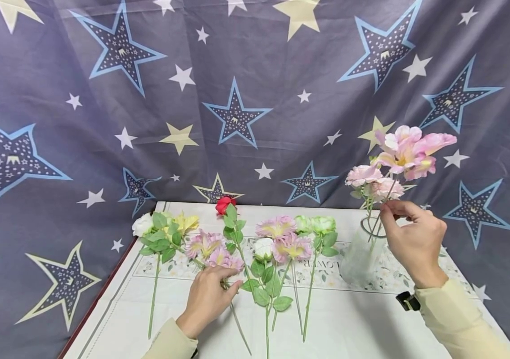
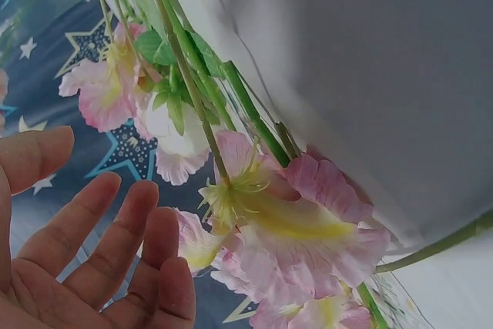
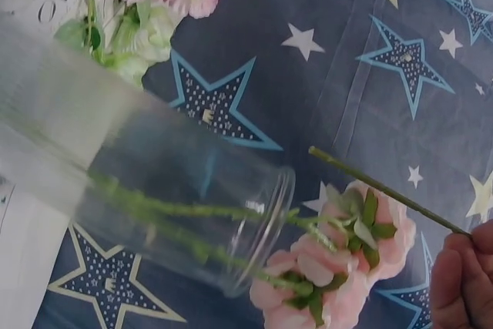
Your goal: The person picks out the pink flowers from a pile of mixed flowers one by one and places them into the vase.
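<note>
My right hand (image 1: 416, 237) pinches the thin stem (image 3: 385, 190) of a large pink lily-like flower (image 1: 403, 152) above a clear glass vase (image 1: 356, 262). In the right wrist view the cut end of that stem shows outside the vase, near its rim (image 3: 281, 221). Two light pink round flowers (image 3: 308, 290) stand in the vase, their stems inside the glass. On the table, my left hand (image 1: 207, 296) is beside pink-and-yellow flowers (image 1: 205, 244). Its fingers (image 2: 92, 206) are spread and loosely bent, apart from the petals (image 2: 300, 229) in the left wrist view.
Other stems lie across the white table (image 1: 116, 319): a white flower (image 1: 141, 225), a yellow flower (image 1: 186, 222), a red rose (image 1: 225, 205), a second white flower (image 1: 264, 248), more pink ones (image 1: 292, 247) and green flowers (image 1: 322, 225). A star-patterned cloth (image 1: 246, 60) hangs behind.
</note>
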{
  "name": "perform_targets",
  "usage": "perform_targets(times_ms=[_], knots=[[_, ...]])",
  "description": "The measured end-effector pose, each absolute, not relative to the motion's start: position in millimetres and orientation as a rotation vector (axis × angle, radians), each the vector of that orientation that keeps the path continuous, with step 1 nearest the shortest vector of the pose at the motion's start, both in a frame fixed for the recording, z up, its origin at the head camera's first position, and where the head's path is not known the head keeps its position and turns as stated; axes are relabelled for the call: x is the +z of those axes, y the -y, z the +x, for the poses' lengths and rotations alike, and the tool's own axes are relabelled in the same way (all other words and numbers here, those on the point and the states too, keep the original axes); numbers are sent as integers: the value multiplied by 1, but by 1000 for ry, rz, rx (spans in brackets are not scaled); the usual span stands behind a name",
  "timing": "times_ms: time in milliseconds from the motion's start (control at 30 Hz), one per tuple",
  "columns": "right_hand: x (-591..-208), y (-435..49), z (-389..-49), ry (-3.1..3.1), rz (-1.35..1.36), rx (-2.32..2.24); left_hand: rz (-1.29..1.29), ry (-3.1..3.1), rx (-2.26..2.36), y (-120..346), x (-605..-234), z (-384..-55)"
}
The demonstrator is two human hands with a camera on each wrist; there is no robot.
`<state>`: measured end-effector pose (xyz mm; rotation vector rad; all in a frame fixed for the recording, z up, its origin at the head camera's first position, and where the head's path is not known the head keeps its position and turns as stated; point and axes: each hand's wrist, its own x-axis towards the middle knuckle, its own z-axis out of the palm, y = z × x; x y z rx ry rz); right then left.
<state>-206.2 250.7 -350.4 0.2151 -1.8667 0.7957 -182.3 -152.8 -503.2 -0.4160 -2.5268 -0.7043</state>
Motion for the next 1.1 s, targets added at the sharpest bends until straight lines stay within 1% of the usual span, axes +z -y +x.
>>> perform_targets(times_ms=[400, 633, 1100], knots=[[-347, -261, -221, 1842, 155, 775, -402, 2554, -731, 154, -502, -180], [-363, -264, -227, 1866, 176, 738, -395, 2558, -742, 155, -502, -179], [-390, -262, -229, 2015, 202, 740, -395, 2565, -728, 154, -502, -179]])
